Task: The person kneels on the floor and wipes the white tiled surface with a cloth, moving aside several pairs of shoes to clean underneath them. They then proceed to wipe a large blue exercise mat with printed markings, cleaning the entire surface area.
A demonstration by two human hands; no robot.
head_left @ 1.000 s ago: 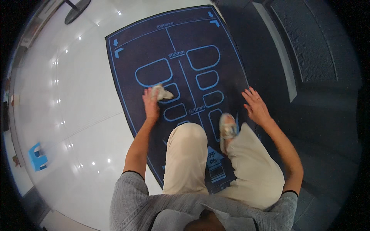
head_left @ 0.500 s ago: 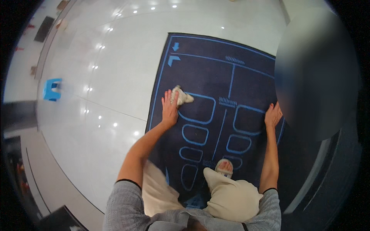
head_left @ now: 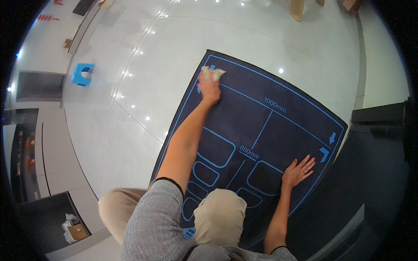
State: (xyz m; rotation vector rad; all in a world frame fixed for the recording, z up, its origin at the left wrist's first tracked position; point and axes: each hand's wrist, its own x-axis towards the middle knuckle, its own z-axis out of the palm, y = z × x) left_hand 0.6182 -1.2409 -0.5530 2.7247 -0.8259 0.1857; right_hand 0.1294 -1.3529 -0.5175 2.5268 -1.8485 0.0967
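Observation:
A dark mat (head_left: 244, 111) with blue outlines, arrows and lettering lies on the floor in front of me. Near its far left corner, my left hand (head_left: 210, 89) holds a crumpled cream cloth (head_left: 214, 74) against the surface. Part of the cloth is hidden under the fingers. My right hand (head_left: 298, 172) lies flat on the mat's right side, fingers spread, with nothing in it. It rests beside a rounded blue outline, with a blue corner mark farther right.
Pale glossy tiles (head_left: 174, 39) surround the mat's left and far sides. A blue plastic stool (head_left: 82, 74) stands far left. Dark furniture (head_left: 379, 148) borders the right. At lower left, an open cabinet holds a cardboard box (head_left: 78, 232) and a plastic bag. My bent knee (head_left: 220, 215) is over the mat.
My left hand has moved the cloth forward to the mat's far left corner. My right hand, earlier partly hidden at the mat's right side, now lies spread in full view. My body leans farther forward.

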